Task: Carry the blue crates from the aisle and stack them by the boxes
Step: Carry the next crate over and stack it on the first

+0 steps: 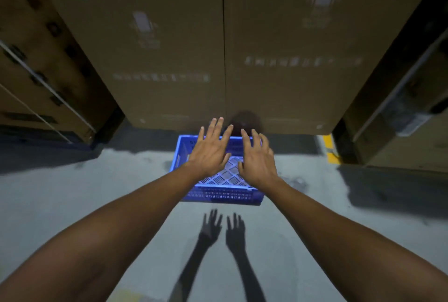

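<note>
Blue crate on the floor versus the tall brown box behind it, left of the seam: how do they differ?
The blue crate is low and open-topped; the brown box towers over it and is closed. The crate's walls and base are slotted lattice; the box's face is solid card with blurred printing. The crate is bright blue, the box dull brown. Both are rectangular and sit close together; whether they touch is unclear.

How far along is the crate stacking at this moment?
Done: one blue crate sits on the floor by the cardboard boxes. In hand: nothing; the left hand and right hand hover open, fingers spread, over that crate. Left: no other crates are in view, so the stack looks barely begun.
</note>
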A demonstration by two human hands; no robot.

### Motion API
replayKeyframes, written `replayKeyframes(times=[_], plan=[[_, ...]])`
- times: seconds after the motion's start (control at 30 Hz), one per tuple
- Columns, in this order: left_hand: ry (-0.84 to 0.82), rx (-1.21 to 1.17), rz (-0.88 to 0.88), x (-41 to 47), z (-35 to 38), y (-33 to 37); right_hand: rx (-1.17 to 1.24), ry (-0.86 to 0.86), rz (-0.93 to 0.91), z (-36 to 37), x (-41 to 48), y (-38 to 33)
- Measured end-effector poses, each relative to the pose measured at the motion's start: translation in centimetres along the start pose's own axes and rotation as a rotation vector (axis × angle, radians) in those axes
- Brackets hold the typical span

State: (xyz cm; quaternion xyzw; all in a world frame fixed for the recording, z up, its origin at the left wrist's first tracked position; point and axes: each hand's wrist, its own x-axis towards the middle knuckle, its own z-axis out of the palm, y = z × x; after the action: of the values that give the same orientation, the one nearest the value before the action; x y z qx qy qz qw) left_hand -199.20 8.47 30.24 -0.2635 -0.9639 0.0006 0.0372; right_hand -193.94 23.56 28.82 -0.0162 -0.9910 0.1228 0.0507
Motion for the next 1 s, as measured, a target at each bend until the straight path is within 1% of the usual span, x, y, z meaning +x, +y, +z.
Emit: replayKeyframes(times=[0.1,0.23,0.33,0.4,0.57,0.67,0.77,0.9,1.0], plan=[[0.057,-0.012,-0.035,-1.5,-13.0,1.3,0.014,0.02,-0.035,-13.1,-1.4,-2.8],[0.161,-0.099,-0.105,-4.8,-28.2,4.4,0.055,0.105,-0.106,-29.2,-4.4,-5.8],[0.253,-0.154,-0.145,-8.4,-37.1,7.3,0.102,0.214,-0.161,-38.8,-7.3,-7.5],[0.315,-0.171,-0.174,-10.6,-41.3,8.9,0.141,0.283,-0.192,-43.3,-9.2,-8.0],[0.436,-0.116,-0.199,-16.6,-47.5,11.1,0.205,0.393,-0.26,-49.4,-14.1,-9.2],[0.471,-0.074,-0.227,-20.9,-49.9,12.2,0.247,0.429,-0.284,-51.2,-18.3,-10.3],[0.5,-0.027,-0.232,-26.0,-52.1,13.2,0.239,0.46,-0.336,-52.7,-23.3,-12.0],[0.536,0.0,-0.249,-33.8,-54.3,14.9,0.254,0.515,-0.367,-54.7,-30.5,-14.7],[0.579,0.005,-0.248,-39.9,-55.6,16.4,0.252,0.521,-0.429,-55.5,-36.2,-17.1]])
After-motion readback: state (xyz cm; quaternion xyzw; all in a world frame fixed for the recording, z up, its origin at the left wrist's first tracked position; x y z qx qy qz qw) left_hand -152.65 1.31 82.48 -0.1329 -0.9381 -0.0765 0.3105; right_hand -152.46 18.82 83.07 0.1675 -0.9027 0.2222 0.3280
